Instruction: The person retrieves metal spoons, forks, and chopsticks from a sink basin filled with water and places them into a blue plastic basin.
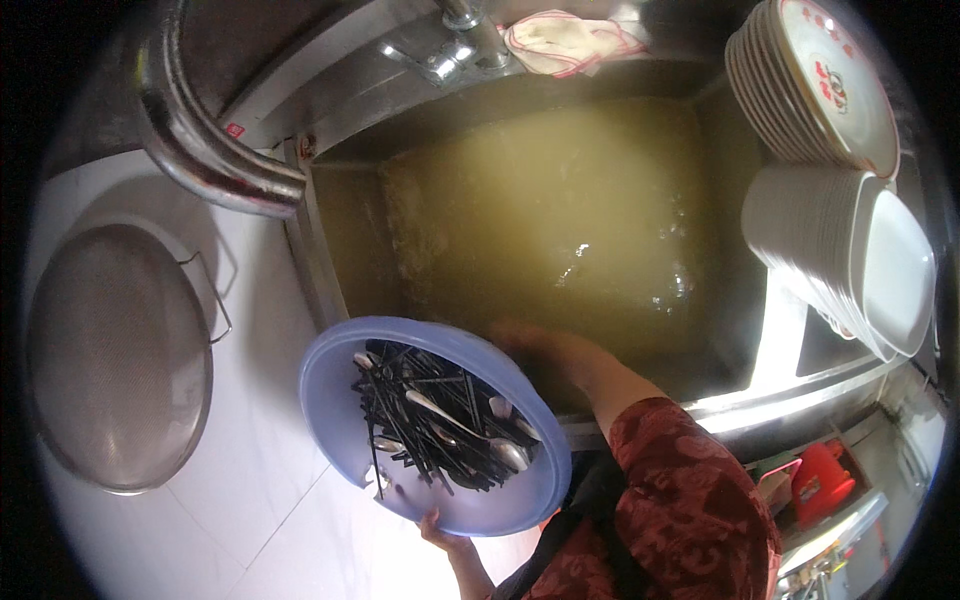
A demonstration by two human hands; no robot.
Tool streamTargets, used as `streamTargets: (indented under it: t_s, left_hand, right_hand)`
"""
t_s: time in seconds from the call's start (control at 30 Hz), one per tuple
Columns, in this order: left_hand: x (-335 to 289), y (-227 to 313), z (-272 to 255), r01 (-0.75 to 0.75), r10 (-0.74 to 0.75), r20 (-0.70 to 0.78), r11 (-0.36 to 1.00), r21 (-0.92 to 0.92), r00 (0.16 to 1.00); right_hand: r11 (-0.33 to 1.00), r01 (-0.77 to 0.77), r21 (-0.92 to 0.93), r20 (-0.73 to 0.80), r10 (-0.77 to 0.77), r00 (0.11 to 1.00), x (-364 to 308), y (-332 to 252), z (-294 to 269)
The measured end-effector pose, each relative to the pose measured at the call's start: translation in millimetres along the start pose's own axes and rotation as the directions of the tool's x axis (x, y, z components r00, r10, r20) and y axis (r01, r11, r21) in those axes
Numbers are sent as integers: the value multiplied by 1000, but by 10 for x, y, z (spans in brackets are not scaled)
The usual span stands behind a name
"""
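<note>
A blue-purple plastic basin (325, 405) is tilted at the near left edge of the sink. Inside lies a jumbled heap of dark chopsticks (425, 450), mixed with several metal spoons (510, 456). My left hand (438, 530) grips the basin's lower rim, thumb over the edge. My right arm, in a red patterned sleeve, reaches over the sink's front edge. At its end my right hand (520, 340) is at the murky yellowish water (560, 200), close to the basin's far rim. Its fingers are hidden by the water and the rim.
On the sink's right side stand a stack of round plates (780, 85) and a stack of white squarish dishes (810, 215). A round mesh strainer (120, 360) lies on the white surface at left. At the back are a faucet (450, 60) and a cloth (570, 42); a metal pipe (200, 165) curves at upper left.
</note>
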State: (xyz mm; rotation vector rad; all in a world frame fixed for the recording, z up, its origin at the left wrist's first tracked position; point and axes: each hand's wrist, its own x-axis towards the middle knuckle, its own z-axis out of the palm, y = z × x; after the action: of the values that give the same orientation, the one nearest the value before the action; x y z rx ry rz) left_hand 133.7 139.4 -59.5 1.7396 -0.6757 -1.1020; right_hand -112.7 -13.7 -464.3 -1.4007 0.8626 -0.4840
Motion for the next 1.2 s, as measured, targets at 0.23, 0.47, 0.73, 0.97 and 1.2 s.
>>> streamTargets:
  t_s: [0.23, 0.47, 0.73, 0.97, 1.2]
  left_hand:
    - [11, 10, 226, -671, 628, 268, 585, 456, 730]
    - [35, 203, 423, 102, -87, 66, 954, -280, 994]
    - [80, 113, 450, 19, -16, 11, 943, -332, 1000]
    - [72, 235, 545, -18, 33, 37, 938, -347, 999]
    - [-91, 659, 760, -41, 43, -1, 945, -325, 999]
  right_hand:
    - [981, -192, -20, -309, 177, 934, -197, -223, -465]
    - [900, -413, -138, -717, 197, 668, -935, -646, -1274]
    - [457, -700, -549, -726, 155, 670, -2140, -2505, -1939]
    - [223, -711, -667, -741, -93, 665, -2592, -3972, -2063]
    - [649, -558, -518, -682, 80, 727, -2516, -4961, -1585]
